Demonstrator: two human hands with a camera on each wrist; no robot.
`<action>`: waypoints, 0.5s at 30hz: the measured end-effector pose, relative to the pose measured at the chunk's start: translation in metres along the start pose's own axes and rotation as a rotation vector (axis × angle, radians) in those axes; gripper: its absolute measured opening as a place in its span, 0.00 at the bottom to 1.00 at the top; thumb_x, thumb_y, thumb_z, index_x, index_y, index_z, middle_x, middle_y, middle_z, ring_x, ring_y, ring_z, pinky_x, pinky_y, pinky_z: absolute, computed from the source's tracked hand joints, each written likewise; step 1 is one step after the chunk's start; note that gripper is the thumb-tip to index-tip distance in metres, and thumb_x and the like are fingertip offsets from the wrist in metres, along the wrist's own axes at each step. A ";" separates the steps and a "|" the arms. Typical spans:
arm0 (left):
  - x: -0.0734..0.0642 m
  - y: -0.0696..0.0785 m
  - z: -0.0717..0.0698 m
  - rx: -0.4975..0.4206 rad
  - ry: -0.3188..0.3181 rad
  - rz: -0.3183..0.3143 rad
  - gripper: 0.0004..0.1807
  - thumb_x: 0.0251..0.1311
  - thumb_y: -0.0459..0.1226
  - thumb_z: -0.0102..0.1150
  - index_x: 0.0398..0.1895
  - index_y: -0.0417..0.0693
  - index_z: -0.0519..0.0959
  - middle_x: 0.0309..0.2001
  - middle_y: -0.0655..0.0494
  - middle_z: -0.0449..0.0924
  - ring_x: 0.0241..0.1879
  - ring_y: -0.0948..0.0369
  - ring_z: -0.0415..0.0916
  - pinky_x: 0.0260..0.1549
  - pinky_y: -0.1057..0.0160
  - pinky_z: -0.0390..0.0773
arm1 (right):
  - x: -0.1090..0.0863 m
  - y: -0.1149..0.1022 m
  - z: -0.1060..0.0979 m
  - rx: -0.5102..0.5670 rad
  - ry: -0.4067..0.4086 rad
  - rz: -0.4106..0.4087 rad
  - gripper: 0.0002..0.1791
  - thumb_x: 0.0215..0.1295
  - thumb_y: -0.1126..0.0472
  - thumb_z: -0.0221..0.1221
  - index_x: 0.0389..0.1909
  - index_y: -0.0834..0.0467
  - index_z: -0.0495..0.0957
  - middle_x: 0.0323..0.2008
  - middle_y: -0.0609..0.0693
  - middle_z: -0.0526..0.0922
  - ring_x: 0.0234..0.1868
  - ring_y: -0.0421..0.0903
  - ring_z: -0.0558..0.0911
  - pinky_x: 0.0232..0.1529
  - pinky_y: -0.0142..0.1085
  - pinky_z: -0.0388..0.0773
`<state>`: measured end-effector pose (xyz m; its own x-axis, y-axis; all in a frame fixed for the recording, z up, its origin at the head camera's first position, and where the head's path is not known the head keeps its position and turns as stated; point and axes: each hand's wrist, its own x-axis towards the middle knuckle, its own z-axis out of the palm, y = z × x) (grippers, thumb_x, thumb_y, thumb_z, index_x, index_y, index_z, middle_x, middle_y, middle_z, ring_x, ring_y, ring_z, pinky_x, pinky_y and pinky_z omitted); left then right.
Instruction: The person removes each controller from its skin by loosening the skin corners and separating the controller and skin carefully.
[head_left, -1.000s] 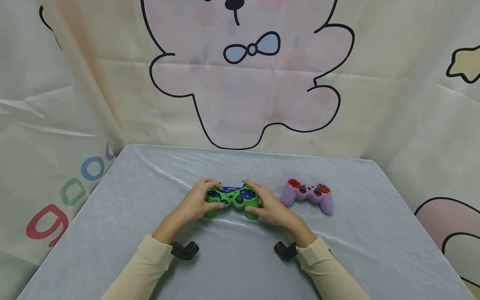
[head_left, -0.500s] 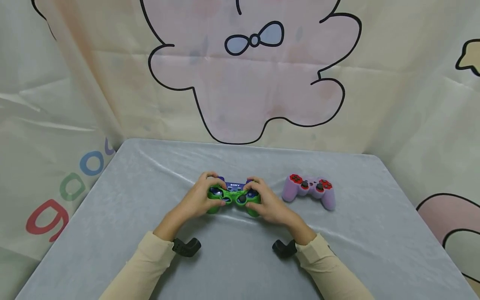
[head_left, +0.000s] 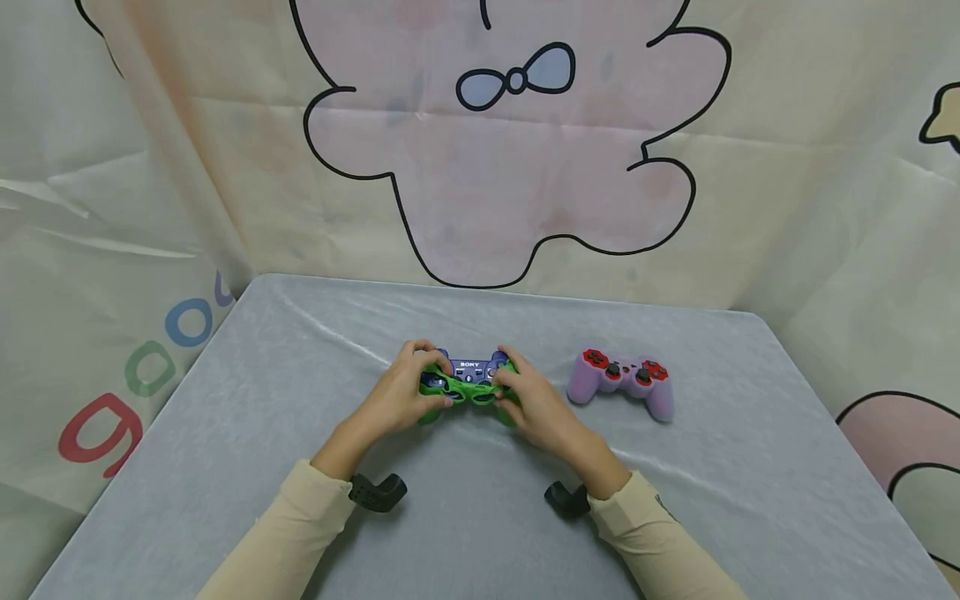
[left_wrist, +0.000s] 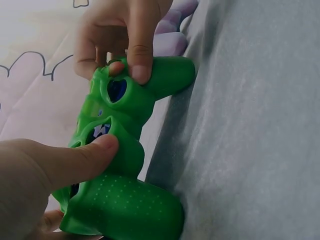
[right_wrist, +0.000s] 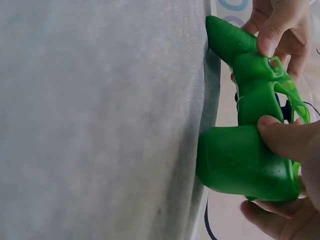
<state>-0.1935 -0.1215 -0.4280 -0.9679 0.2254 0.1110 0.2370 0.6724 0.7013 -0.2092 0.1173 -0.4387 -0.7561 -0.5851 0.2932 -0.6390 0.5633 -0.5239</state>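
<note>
Several coloured letter shapes (head_left: pixel 77 454) on the pale hanging cloth (head_left: pixel 90 317) at far left, near the sloping edge of the grey tablecloth (head_left: pixel 450 533). Next, coming in from below, a beige left sleeve (head_left: pixel 277 533), with a black device (head_left: pixel 377 492) at the wrist. Above it, the left hand (head_left: pixel 395 392), pinching the left end of a green cover (head_left: pixel 469 389): thumb pressed on the near face, beside a round opening in the left wrist view, other fingers curled to the far side. In the middle, between both hands and low over the tablecloth, this same cover around a blue controller (head_left: pixel 471 369), with the far part of the controller bare and "SONY" readable there. Contact of the cover with the tablecloth hard to tell. Behind, a printed blue bow (head_left: pixel 515 81). Further right, the right hand (head_left: pixel 543 408), gripping the right end of the cover between thumb and bent fingers. At this wrist, a second black device (head_left: pixel 567 500). Well beside, a purple controller (head_left: pixel 621 383) with red button areas, lying face up on the tablecloth. Below it, the right sleeve (head_left: pixel 660 533), also beige. At the right edge, part of a yellow star (head_left: pixel 943 115).
</note>
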 end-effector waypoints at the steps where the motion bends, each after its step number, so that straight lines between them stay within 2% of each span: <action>1: 0.000 0.001 0.000 0.002 -0.001 -0.008 0.18 0.48 0.36 0.79 0.40 0.52 0.81 0.64 0.43 0.69 0.61 0.44 0.72 0.60 0.43 0.73 | 0.000 0.000 0.000 -0.033 0.011 -0.026 0.09 0.60 0.68 0.68 0.33 0.54 0.77 0.69 0.65 0.71 0.69 0.63 0.73 0.63 0.55 0.76; 5: 0.000 0.001 0.000 0.002 -0.015 -0.034 0.17 0.50 0.37 0.78 0.42 0.52 0.82 0.63 0.43 0.71 0.62 0.45 0.72 0.62 0.43 0.72 | 0.000 0.000 -0.002 -0.149 0.037 -0.126 0.07 0.58 0.68 0.70 0.34 0.56 0.83 0.60 0.56 0.81 0.67 0.56 0.75 0.64 0.50 0.76; 7: 0.000 0.000 0.000 -0.002 -0.024 -0.043 0.17 0.51 0.38 0.78 0.43 0.51 0.82 0.63 0.44 0.72 0.62 0.46 0.72 0.62 0.44 0.72 | 0.000 0.000 -0.003 -0.173 0.038 -0.132 0.10 0.57 0.68 0.71 0.39 0.57 0.85 0.56 0.54 0.83 0.63 0.54 0.78 0.63 0.48 0.77; 11: 0.002 -0.003 0.001 -0.022 -0.029 -0.052 0.17 0.52 0.38 0.77 0.43 0.49 0.81 0.62 0.45 0.75 0.63 0.47 0.72 0.64 0.45 0.71 | 0.000 -0.001 -0.006 -0.121 0.007 -0.044 0.20 0.57 0.67 0.72 0.51 0.60 0.82 0.54 0.55 0.85 0.58 0.53 0.83 0.60 0.47 0.79; 15: 0.004 -0.008 0.003 -0.036 -0.025 -0.035 0.17 0.53 0.38 0.76 0.44 0.48 0.81 0.60 0.46 0.77 0.64 0.48 0.72 0.66 0.46 0.70 | 0.001 0.003 -0.011 0.020 -0.041 0.100 0.27 0.59 0.65 0.70 0.61 0.58 0.77 0.61 0.56 0.82 0.63 0.55 0.80 0.64 0.50 0.76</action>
<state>-0.1987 -0.1235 -0.4353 -0.9732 0.2195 0.0685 0.1990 0.6544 0.7295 -0.2133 0.1247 -0.4316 -0.8093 -0.5503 0.2054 -0.5572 0.6086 -0.5649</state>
